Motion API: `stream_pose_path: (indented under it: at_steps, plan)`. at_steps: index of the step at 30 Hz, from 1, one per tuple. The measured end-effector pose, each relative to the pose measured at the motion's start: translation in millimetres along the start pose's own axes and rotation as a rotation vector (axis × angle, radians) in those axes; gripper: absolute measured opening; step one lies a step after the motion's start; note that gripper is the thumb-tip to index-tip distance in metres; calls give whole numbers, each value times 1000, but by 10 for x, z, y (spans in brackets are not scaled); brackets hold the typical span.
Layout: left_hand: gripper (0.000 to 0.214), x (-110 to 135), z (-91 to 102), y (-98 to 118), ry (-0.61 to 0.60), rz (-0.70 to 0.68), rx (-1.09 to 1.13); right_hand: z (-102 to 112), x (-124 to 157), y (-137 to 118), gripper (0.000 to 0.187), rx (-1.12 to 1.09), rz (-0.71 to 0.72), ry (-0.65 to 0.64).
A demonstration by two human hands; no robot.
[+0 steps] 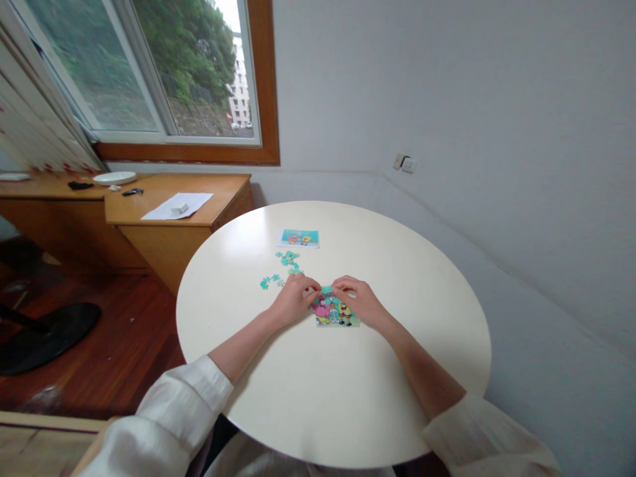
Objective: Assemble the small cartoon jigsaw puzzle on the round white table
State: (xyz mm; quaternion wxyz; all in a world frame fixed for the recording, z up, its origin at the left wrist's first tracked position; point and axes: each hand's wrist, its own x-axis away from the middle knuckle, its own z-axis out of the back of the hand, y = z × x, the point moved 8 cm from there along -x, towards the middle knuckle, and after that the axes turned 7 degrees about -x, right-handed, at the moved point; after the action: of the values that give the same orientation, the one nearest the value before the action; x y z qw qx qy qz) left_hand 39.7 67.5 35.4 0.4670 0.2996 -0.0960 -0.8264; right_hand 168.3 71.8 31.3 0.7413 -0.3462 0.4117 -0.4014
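Note:
A partly joined cartoon jigsaw puzzle [334, 314] lies on the white round table [318, 384], showing a pink figure and a yellow one. At its upper edge a small turquoise puzzle piece [326, 289] sits between my fingertips. My left hand [297, 298] closes on it from the left, fingers bent and pressed together. From the right, my right hand [362, 301] pinches at the same spot, its fingers covering the puzzle's upper right part. Several loose turquoise pieces [288, 258] are scattered beyond and left of my left hand, some partly hidden by it.
Farther back on the table lies a picture card [299, 238] with the same cartoon figures. To the left stands a wooden desk [228, 192] with a sheet of paper [171, 207] and a white plate [114, 177]. A black round base [54, 338] rests on the floor.

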Motion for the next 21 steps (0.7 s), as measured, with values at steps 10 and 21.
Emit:
stream_pose_path:
  at_steps: [10,21]
  plan:
    - [7,11,45,91,34,-82,1,-19,-6,22,23,-18,-11,31]
    - [9,4,-5,70,-17,-64,5,117,-24,157,24,-49,-131,143]
